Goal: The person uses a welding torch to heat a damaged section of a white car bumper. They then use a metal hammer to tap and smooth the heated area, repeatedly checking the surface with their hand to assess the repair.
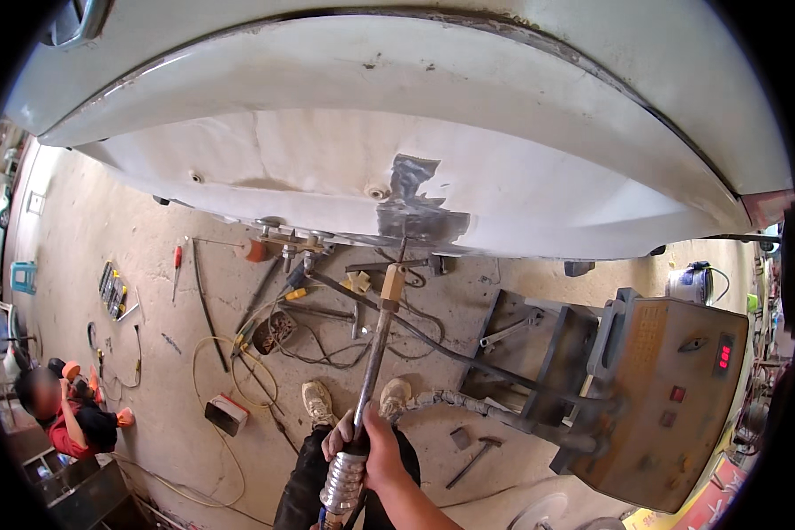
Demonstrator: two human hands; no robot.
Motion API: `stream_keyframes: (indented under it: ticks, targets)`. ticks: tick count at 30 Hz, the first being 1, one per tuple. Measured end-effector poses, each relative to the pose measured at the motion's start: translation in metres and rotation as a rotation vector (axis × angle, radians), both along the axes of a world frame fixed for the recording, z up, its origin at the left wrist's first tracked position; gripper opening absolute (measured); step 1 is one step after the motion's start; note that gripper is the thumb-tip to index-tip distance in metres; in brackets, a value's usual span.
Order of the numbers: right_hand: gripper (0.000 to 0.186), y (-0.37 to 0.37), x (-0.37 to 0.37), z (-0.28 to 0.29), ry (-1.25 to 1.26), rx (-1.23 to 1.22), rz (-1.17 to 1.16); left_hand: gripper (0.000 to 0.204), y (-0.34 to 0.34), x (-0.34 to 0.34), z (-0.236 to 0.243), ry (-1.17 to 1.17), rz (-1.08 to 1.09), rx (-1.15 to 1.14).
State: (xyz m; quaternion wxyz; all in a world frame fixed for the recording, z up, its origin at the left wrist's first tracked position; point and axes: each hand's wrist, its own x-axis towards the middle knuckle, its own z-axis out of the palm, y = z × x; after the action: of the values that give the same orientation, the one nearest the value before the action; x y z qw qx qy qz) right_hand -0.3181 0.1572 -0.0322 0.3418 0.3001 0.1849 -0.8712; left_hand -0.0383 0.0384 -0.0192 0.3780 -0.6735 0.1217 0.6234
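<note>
My right hand [384,450] is wrapped round the steel rod of a slide-hammer dent puller [375,353], fingers curling past its left side. Just below the grip is the tool's ribbed chrome weight [343,481]. A brass-coloured hexagonal block [392,284] sits near the far end of the rod. The thin tip beyond it reaches the lower edge of a white vehicle panel [283,150], at a patch sanded to bare grey metal [420,221]; whether it is attached I cannot tell. My left hand does not show; the tool's rear end runs out at the lower edge.
On the right stands a brown welding machine [671,397] with a red display and a thick cable. A hammer [474,461], a red screwdriver [177,272], a small box [227,413] and looping hoses litter the floor. At the left a person [71,411] in red sits low.
</note>
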Motion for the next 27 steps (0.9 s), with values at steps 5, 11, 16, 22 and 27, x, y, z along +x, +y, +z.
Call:
stream_keyframes:
  ticks: [5,11,16,22,27]
  targets:
    - [0.048,-0.003,-0.033,0.008,-0.006,0.045,-0.064,0.055,0.001,-0.01,0.002,0.01,-0.073,0.027]
    - [0.05,-0.005,0.003,0.012,-0.061,0.052,-0.012,0.053,0.004,-0.039,0.023,0.029,-0.1,-0.065]
    - [0.049,-0.002,0.012,-0.021,0.055,-0.517,-0.107,0.053,0.015,-0.042,0.047,-0.038,0.034,-0.414]
    - [0.049,-0.004,0.005,0.004,0.022,-0.011,-0.044,0.053,0.014,-0.035,0.033,-0.031,-0.075,-0.151]
    - [0.05,-0.008,0.011,0.001,-0.031,-0.054,-0.079,0.051,0.014,-0.037,0.028,0.058,-0.205,0.079]
